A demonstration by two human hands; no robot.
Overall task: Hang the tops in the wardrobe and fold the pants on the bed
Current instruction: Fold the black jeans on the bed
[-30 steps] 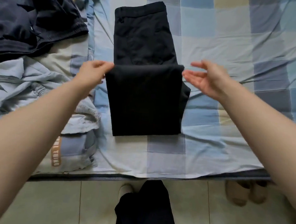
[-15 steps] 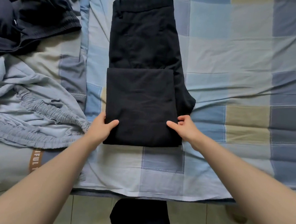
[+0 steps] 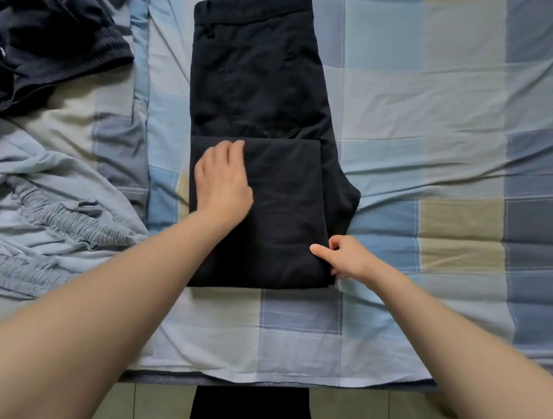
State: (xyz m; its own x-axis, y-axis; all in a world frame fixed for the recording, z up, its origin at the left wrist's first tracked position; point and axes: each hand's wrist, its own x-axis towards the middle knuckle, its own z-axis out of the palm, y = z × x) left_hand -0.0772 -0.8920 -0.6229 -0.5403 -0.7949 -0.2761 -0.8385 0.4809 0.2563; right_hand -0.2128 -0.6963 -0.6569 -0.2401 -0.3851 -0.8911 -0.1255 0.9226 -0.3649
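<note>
Black pants point(image 3: 257, 82) lie lengthwise on the checked bed sheet point(image 3: 431, 99), waistband at the far end. Their legs are folded up over the near half, making a thick rectangle. My left hand point(image 3: 222, 183) lies flat, palm down, fingers together, on the left part of that folded layer. At the fold's near right edge, my right hand point(image 3: 348, 258) pinches the black cloth between thumb and fingers.
A dark navy garment point(image 3: 44, 41) is heaped at the far left. Grey-blue clothes with an elastic waistband point(image 3: 41, 217) are bunched on the near left. The bed's front edge point(image 3: 252, 381) runs below my arms, with tiled floor and my dark-trousered leg point(image 3: 251, 416) beneath.
My left hand has slid from the fold's near left corner up onto the folded layer. My right hand stayed at the near right edge and closed on the cloth.
</note>
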